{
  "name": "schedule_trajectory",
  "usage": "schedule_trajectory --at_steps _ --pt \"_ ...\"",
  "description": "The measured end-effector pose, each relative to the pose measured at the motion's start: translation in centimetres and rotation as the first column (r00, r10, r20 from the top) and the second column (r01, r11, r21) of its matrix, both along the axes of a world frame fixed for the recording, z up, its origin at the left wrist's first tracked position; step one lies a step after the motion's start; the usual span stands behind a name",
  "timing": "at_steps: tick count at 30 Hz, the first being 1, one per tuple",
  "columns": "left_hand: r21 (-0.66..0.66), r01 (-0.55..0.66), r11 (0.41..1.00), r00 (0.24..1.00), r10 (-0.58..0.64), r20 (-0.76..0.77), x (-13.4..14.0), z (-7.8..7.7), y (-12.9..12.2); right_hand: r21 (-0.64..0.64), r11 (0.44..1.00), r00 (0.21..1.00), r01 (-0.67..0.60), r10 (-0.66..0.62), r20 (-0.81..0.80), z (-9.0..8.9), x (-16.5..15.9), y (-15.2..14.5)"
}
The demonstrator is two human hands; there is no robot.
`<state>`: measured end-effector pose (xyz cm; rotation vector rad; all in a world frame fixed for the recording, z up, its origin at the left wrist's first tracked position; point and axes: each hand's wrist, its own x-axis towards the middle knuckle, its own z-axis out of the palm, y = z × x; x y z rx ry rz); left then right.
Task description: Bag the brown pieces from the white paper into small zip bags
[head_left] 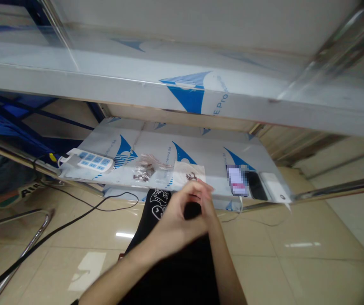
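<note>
My left hand (182,202) and my right hand (206,201) meet in front of the shelf's near edge, above my lap. Their fingers are bent and pressed together at the tips. Whatever lies between them, if anything, is too small or hidden to make out. Just beyond the fingertips lies a white sheet (182,167) with several small dark pieces (190,176) on it. To its left, a clear plastic bag (151,161) lies with small dark brown pieces (143,173) in or beside it.
The film-covered metal shelf (156,140) sits below a higher shelf (121,80). A white power strip (94,161) lies left; a lit phone (237,181), a black phone-like slab (256,185) and a white device (273,186) lie right. A black cable (73,226) crosses the left side.
</note>
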<state>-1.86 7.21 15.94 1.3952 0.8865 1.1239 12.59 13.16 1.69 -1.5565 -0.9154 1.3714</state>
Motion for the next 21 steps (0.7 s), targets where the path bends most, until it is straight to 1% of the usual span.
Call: schedule_trajectory --at_steps 1,2,3,4,5,6,7,8,9,10,11,13,15,18,19,21 --pt "0.026 -0.157 0.987 0.983 0.159 -0.095 -0.9 -1.3 2.4 -0.011 1.000 0.999 0.024 -0.024 -0.040 -0.1 0.2 0.0" --pt "0.071 -0.355 0.932 0.905 0.362 -0.225 -1.9 -3.2 4.4 -0.023 0.998 0.994 0.051 -0.053 -0.091 -0.2 0.4 0.1" --pt "0.122 -0.484 0.866 0.782 0.491 -0.384 -3.2 -5.7 6.0 -0.033 0.997 0.986 0.077 -0.081 -0.145 -0.3 0.6 0.1" --pt "0.158 -0.546 0.823 0.642 0.532 -0.552 -4.5 -8.4 7.3 -0.044 0.994 0.976 0.098 -0.105 -0.189 -0.4 0.8 0.2" --pt "0.182 -0.582 0.793 0.503 0.526 -0.686 -5.9 -11.0 8.4 -0.052 0.992 0.968 0.113 -0.122 -0.221 -0.5 0.9 0.2" --pt "0.197 -0.597 0.778 0.385 0.493 -0.780 -7.3 -13.4 9.3 -0.057 0.991 0.963 0.121 -0.132 -0.236 -0.5 1.0 0.2" --pt "0.218 -0.607 0.764 0.278 0.462 -0.842 -8.5 -15.3 10.1 -0.061 0.990 0.960 0.127 -0.138 -0.244 -0.5 1.1 0.2" --pt "0.248 -0.611 0.752 0.185 0.439 -0.879 -9.6 -16.8 10.7 -0.066 0.989 0.957 0.134 -0.146 -0.249 -0.5 1.1 0.2" --pt "0.264 -0.613 0.745 0.112 0.412 -0.904 -10.4 -17.9 11.1 -0.069 0.988 0.955 0.141 -0.154 -0.253 -0.5 1.1 0.3" --pt "0.268 -0.625 0.733 0.058 0.386 -0.921 -11.1 -18.6 11.5 -0.069 0.986 0.953 0.149 -0.162 -0.255 -0.5 1.1 0.3" --pt "0.270 -0.629 0.729 0.027 0.368 -0.929 -11.6 -19.0 11.7 -0.063 0.986 0.951 0.157 -0.168 -0.260 -0.4 1.0 0.4" --pt "0.304 -0.615 0.727 -0.013 0.376 -0.926 -12.2 -19.3 11.9 -0.056 0.984 0.947 0.167 -0.176 -0.268 -0.4 1.0 0.6" --pt "0.333 -0.588 0.737 -0.010 0.405 -0.914 -12.6 -19.4 11.9 -0.053 0.984 0.945 0.168 -0.176 -0.276 -0.4 0.9 0.7" --pt "0.372 -0.573 0.731 -0.002 0.452 -0.892 -13.1 -19.7 11.9 -0.036 0.988 0.948 0.150 -0.154 -0.278 -0.4 0.9 0.9" --pt "0.386 -0.580 0.718 0.002 0.475 -0.880 -13.3 -19.8 11.9 -0.025 0.990 0.951 0.137 -0.139 -0.276 -0.5 0.9 0.9" --pt "0.416 -0.616 0.669 0.004 0.531 -0.847 -13.7 -19.7 12.0 -0.007 0.994 0.956 0.112 -0.110 -0.271 -0.5 1.0 0.8"
